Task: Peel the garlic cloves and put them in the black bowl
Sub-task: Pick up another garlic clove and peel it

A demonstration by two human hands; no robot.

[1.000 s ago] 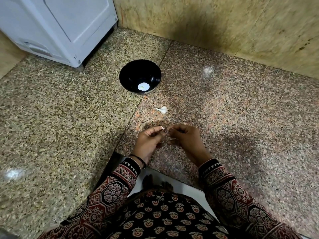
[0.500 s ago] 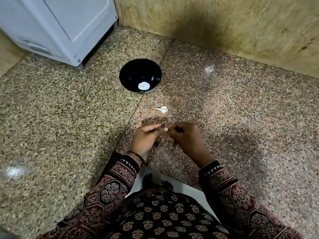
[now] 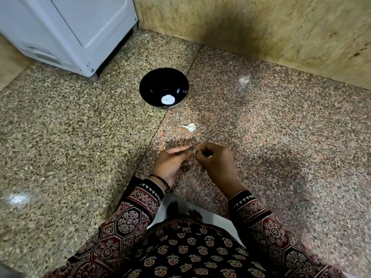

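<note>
Two hands met low in the middle of the frame, just above a patterned lap. The left hand lay palm up, its thumb and forefinger pinched together at the tips; the right hand faced it with its fingers curled in, the tips touching those of the left. Between the fingertips both hands gripped the held clove, of which only a thin pale sliver showed, the rest hidden by the fingers. A dark bracelet circled the left wrist above a red and black sleeve. Just above the hands a loose clove lay on the speckled granite floor, still in its white skin and apart from both hands. Higher, near the centre, stood the black bowl, upright, with a white round patch at its bottom; whether that was garlic or a glint could not be told. A white appliance filled the upper left of the frame, and a tan wall ran across the upper right.
</note>
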